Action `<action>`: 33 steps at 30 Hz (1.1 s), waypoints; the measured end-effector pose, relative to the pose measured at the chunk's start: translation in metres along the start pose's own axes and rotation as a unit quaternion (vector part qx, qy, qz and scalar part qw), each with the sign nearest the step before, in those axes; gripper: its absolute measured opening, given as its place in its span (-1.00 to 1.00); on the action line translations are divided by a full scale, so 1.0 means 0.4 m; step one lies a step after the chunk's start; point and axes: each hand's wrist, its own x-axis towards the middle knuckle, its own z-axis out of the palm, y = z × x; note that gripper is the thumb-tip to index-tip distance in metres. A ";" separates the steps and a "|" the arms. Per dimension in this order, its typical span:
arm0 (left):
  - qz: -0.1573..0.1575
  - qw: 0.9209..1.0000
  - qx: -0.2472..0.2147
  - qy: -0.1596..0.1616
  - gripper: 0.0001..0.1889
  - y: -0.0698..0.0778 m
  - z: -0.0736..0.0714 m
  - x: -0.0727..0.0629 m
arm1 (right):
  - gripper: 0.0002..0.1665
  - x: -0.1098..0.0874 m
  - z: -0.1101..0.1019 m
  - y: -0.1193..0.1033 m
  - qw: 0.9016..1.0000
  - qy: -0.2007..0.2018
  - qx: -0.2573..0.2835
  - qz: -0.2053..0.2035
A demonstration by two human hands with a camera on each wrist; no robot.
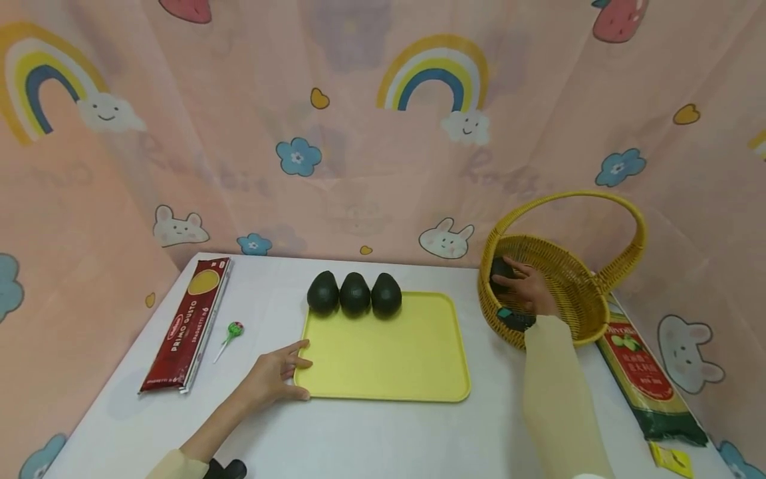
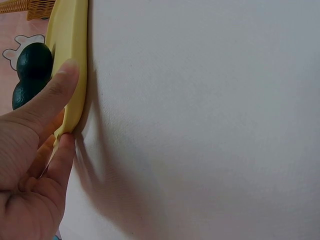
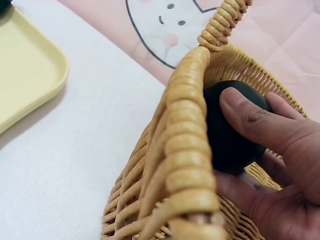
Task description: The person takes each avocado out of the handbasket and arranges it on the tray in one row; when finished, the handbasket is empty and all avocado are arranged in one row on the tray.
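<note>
My right hand [image 1: 529, 287] reaches inside the yellow wicker basket [image 1: 598, 326] and grips a dark green avocado [image 3: 232, 132] near its left wall. In the right wrist view the thumb lies across the avocado, and the basket rim hides part of it. At the near left corner of a yellow tray [image 1: 383, 359], my left hand [image 1: 272, 378] holds the edge between thumb and fingers, as the left wrist view shows. A row of dark avocados stands along the tray's back left edge: a left one [image 1: 323, 293], a middle one [image 1: 355, 294] and a right one [image 1: 386, 295].
Left of the tray lie a red spaghetti packet [image 1: 188, 326] and a green lollipop [image 1: 234, 330] on the white table [image 1: 407, 439]. A green and red bag [image 1: 643, 372] lies right of the basket, with a small yellow packet [image 1: 671, 459] below it. Pink printed cloth [image 1: 359, 199] hangs behind.
</note>
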 end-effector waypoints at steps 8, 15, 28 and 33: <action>-0.001 1.000 0.000 -0.004 -0.50 -0.005 0.008 -0.012 | -0.09 -0.021 -0.011 0.023 0.997 -0.021 0.072 -0.005; 0.006 1.000 -0.001 -0.012 -0.50 -0.005 0.003 -0.022 | -0.07 -0.051 -0.020 0.025 0.992 -0.033 0.118 0.007; 0.027 0.999 0.007 -0.018 -0.50 0.000 -0.012 -0.005 | -0.11 -0.081 -0.035 -0.035 0.990 -0.009 0.140 0.000; 0.026 0.999 0.012 -0.021 -0.47 -0.005 -0.016 0.000 | -0.10 -0.107 -0.020 -0.054 0.983 -0.007 0.182 -0.027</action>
